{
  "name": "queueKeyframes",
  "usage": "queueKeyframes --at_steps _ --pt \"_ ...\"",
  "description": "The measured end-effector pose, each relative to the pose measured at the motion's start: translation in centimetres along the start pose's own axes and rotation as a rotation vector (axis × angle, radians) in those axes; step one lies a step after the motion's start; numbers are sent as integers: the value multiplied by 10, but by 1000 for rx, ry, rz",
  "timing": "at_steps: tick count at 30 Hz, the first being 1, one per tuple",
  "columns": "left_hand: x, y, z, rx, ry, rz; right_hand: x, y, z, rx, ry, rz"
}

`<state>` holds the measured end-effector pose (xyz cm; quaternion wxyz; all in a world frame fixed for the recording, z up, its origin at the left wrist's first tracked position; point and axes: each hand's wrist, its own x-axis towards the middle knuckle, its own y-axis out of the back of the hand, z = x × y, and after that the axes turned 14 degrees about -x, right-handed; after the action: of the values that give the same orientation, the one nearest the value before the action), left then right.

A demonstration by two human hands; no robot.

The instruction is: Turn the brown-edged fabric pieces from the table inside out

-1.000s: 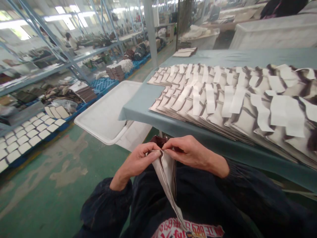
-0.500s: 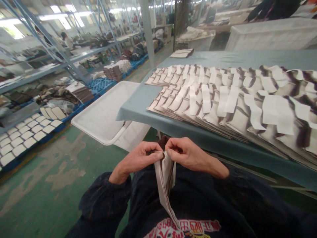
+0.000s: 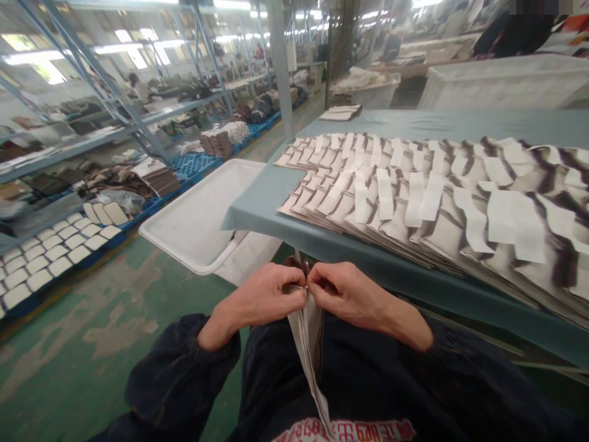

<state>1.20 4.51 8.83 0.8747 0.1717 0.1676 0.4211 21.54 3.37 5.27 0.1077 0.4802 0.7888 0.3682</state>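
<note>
Close in front of my body hangs a folded fabric piece [image 3: 309, 344], off-white with dark brown layers. My left hand [image 3: 260, 294] pinches its top edge between thumb and fingers. Right beside it, my right hand [image 3: 352, 291] grips the same edge, the two sets of fingertips nearly touching. A bit of brown cloth pokes up behind the fingers. The lower end of the piece dangles toward my lap. Rows of similar folded fabric pieces [image 3: 368, 202], overlapping and topped with white strips, lie on the table just beyond my hands.
The table [image 3: 257, 209] has a blue-green cover whose edge runs past my right arm. A white plastic bin [image 3: 197, 215] stands at its left corner. Stacks of pale pads [image 3: 55, 252] sit on blue pallets at left. Another white bin [image 3: 501, 86] and a person's dark sleeve [image 3: 515, 34] are behind the table.
Both hands stay pinched at the top edge, with the fingertips drawn closer together. The fabric piece looks narrower and more closed. The view has tilted up slightly.
</note>
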Motion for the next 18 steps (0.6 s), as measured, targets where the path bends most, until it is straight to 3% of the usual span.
queueKeyframes --at_steps 7,18 --pt "10 -1 -16 -314 -4 22 7 -4 3 208 -127 48" --pt "9 -26 -39 -502 55 194 4 -27 -1 160 -333 -11"
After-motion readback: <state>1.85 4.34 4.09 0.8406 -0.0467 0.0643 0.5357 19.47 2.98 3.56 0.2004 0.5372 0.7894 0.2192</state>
